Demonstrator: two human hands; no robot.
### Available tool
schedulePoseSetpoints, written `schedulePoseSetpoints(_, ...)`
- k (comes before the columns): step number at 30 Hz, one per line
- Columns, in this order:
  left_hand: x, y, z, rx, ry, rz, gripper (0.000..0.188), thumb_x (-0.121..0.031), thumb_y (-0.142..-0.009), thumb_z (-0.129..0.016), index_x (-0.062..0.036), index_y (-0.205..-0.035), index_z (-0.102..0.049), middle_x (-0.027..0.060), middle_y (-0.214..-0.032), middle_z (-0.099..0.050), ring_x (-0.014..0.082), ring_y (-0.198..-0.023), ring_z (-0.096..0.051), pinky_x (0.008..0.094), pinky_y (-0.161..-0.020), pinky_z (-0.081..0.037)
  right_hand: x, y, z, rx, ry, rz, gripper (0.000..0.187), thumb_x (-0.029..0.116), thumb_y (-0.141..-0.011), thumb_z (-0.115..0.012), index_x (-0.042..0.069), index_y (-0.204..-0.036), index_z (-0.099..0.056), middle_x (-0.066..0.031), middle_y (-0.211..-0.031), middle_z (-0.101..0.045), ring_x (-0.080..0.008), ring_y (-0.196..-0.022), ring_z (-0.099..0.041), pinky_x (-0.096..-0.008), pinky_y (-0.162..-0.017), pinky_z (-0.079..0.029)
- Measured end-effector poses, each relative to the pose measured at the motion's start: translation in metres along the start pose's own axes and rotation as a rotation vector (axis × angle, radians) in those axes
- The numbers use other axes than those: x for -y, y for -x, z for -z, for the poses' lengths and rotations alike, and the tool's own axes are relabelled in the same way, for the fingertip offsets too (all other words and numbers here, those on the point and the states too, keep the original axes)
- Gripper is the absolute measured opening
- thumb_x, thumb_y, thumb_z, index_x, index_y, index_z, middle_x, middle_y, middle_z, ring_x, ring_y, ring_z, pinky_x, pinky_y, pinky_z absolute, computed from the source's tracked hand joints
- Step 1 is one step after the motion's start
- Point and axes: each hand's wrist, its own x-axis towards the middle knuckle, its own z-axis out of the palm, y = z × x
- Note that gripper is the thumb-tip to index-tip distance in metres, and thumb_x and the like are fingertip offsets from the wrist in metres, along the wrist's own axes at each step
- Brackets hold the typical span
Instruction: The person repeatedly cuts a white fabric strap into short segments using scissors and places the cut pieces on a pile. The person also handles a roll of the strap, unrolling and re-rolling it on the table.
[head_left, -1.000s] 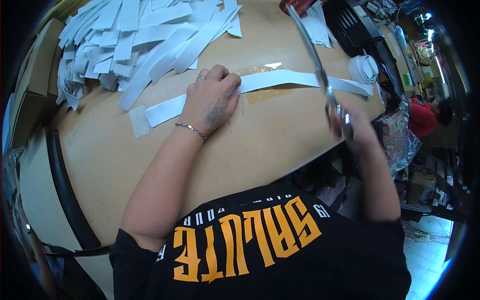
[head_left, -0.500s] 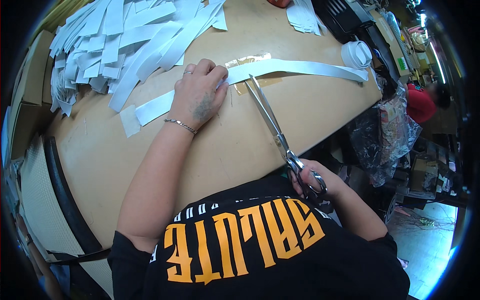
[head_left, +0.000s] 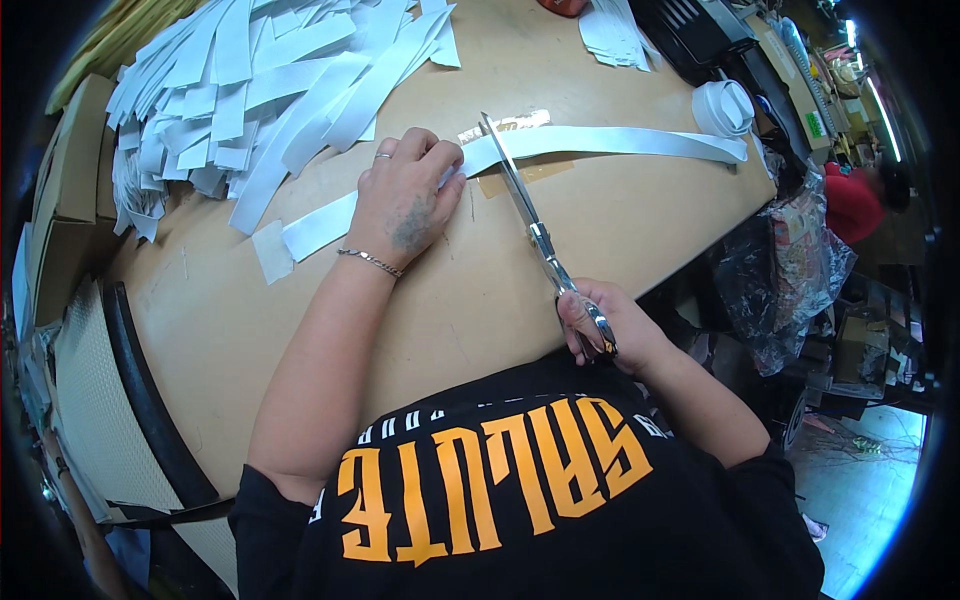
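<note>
a: scissors [head_left: 530, 215] in the right hand [head_left: 600, 325], grip wrapped tight round the handles at the near edge of the counter [head_left: 300, 330]. the long blades reach up across the white strip [head_left: 600, 143].

b: and the strip itself?

a: flat on the counter, running from lower left to upper right. the left hand [head_left: 405, 195] lies palm down on it, grip flat and spread, holding nothing, only pressing it just left of the blades.

b: anything near it?

a: a heap of cut white strips [head_left: 250, 90] behind the left hand, a white roll [head_left: 723, 106] by the strip's far end, cardboard boxes [head_left: 70, 190] at the left.
</note>
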Motion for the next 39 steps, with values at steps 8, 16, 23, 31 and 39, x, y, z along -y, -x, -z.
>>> schedulePoseSetpoints(8, 0.0, -0.001, 0.001, 0.013, -0.004, -0.007, 0.013, -0.016, -0.081, -0.063, -0.0131, -0.093, -0.061, 0.0055, -0.102, -0.055, 0.029, -0.095, -0.053, 0.041, -0.079, -0.045, -0.004, -0.006, -0.007, -0.048, -0.069, -0.017, 0.049, 0.054, -0.081, -0.064, 0.008, -0.071, -0.053, 0.0014, -0.054, -0.049, -0.007, -0.046, -0.049, -0.0202, -0.045, -0.041)
schedulePoseSetpoints(16, 0.001, -0.001, -0.001, -0.041, -0.041, -0.057, 0.01, -0.017, -0.08, -0.064, -0.0131, -0.088, -0.06, 0.0035, -0.095, -0.053, 0.0252, -0.088, -0.052, 0.0395, -0.071, -0.047, 0.002, -0.004, -0.003, -0.053, 0.009, -0.02, 0.034, 0.034, -0.086, -0.067, 0.008, -0.069, -0.052, 0.0025, -0.052, -0.048, -0.0051, -0.044, -0.048, -0.0192, -0.042, -0.038)
schedulePoseSetpoints(23, 0.0, -0.001, 0.001, 0.036, -0.036, 0.011, 0.013, -0.018, -0.082, -0.062, -0.013, -0.094, -0.061, 0.0059, -0.102, -0.055, 0.028, -0.093, -0.052, 0.0403, -0.077, -0.045, 0.049, -0.008, 0.056, -0.365, 0.302, 0.335, 0.03, 0.031, -0.081, -0.073, 0.004, -0.077, -0.061, 0.0016, -0.052, -0.049, -0.0064, -0.043, -0.045, -0.0231, -0.041, -0.033)
schedulePoseSetpoints(31, -0.004, -0.005, 0.003, 0.041, -0.088, -0.02, 0.017, -0.018, -0.08, -0.064, -0.015, -0.097, -0.063, 0.0045, -0.099, -0.054, 0.0265, -0.093, -0.052, 0.0417, -0.072, -0.046, 0.104, -0.141, 0.162, -0.707, 1.021, 0.373, 0.029, 0.032, -0.078, -0.071, 0.004, -0.079, -0.062, -0.0096, -0.064, -0.059, -0.0248, -0.06, -0.055, -0.0363, -0.059, -0.043)
schedulePoseSetpoints(39, -0.001, -0.002, 0.0, 0.012, -0.062, -0.035, 0.017, -0.015, -0.078, -0.067, -0.0143, -0.095, -0.065, 0.0062, -0.098, -0.054, 0.0269, -0.09, -0.052, 0.0389, -0.07, -0.045, 0.075, -0.152, 0.127, -0.858, 0.924, 0.896, 0.023, 0.017, -0.076, -0.07, 0.006, -0.096, -0.065, -0.0097, -0.102, -0.06, -0.0261, -0.097, -0.056, -0.0367, -0.083, -0.046)
